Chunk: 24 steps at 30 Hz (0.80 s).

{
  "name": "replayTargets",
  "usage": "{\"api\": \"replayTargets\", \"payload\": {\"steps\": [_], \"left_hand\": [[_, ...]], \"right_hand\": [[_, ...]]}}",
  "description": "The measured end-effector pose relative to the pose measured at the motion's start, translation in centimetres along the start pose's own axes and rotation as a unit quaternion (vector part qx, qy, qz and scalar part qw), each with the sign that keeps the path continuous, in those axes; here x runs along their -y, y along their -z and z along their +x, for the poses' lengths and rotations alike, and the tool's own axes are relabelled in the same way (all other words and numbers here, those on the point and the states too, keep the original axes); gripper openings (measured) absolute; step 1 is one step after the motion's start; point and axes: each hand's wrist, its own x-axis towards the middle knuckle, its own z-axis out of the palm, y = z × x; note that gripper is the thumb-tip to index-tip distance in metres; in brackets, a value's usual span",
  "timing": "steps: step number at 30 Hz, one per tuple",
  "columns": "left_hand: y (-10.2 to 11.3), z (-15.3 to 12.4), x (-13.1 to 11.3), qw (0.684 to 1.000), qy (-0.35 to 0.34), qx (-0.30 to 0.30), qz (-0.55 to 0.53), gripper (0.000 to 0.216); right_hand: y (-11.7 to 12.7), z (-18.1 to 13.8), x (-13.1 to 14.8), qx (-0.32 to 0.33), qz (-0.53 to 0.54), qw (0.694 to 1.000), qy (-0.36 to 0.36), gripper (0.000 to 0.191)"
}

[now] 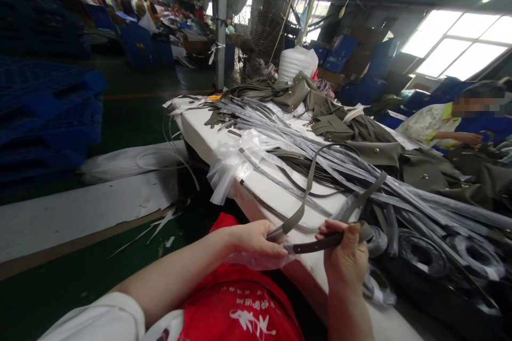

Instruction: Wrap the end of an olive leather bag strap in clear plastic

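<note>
My left hand (pixel 256 239) is closed in a pinch on one end of an olive-grey strap (pixel 304 202) and on a clear plastic sleeve (pixel 260 260) under it. My right hand (pixel 346 253) is closed around the same strap's other part, a dark band running between the two hands. The strap loops up from my hands over the white table (pixel 276 197). Both hands are at the table's near edge, above my red apron (pixel 240 303).
A long heap of plastic-wrapped straps (pixel 360 170) crosses the table. Olive bag pieces (pixel 348 127) lie behind it. Coiled dark straps (pixel 424 255) sit at the right. Another person (pixel 452 122) sits at the far right. Blue crates (pixel 44 117) stand at the left.
</note>
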Motion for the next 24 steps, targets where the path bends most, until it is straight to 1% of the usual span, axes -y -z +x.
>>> {"api": "replayTargets", "payload": {"steps": [3,9,13,16,18,20,22,24], "left_hand": [[-0.2,0.0,0.0,1.000,0.008,-0.006,0.013,0.064],[-0.5,0.1,0.1,1.000,0.004,-0.007,-0.005,0.065],[-1.3,0.5,0.1,0.998,0.008,-0.038,-0.050,0.060],[-1.6,0.8,0.0,0.993,-0.007,-0.070,-0.099,0.053],[-1.6,0.9,-0.1,0.992,-0.015,-0.093,-0.086,0.053],[-1.5,0.9,-0.1,0.993,-0.021,-0.106,-0.043,0.056],[-1.5,0.9,0.1,0.993,-0.022,-0.119,-0.013,0.057],[-1.8,0.9,0.6,0.991,-0.016,-0.134,-0.010,0.058]], "right_hand": [[0.2,0.4,-0.6,-0.004,-0.022,1.000,-0.015,0.057],[0.6,0.3,-1.4,0.035,-0.121,0.992,-0.024,0.061],[0.4,-0.3,-2.4,0.059,-0.140,0.988,-0.027,0.069],[0.2,-1.2,-3.6,0.105,-0.169,0.980,-0.015,0.071],[0.2,-1.9,-4.5,0.153,-0.184,0.971,-0.009,0.067],[0.2,-2.4,-5.1,0.191,-0.194,0.962,-0.008,0.063],[0.4,-2.6,-5.4,0.201,-0.207,0.957,-0.021,0.063],[0.7,-2.6,-5.5,0.194,-0.222,0.955,-0.038,0.064]]}}
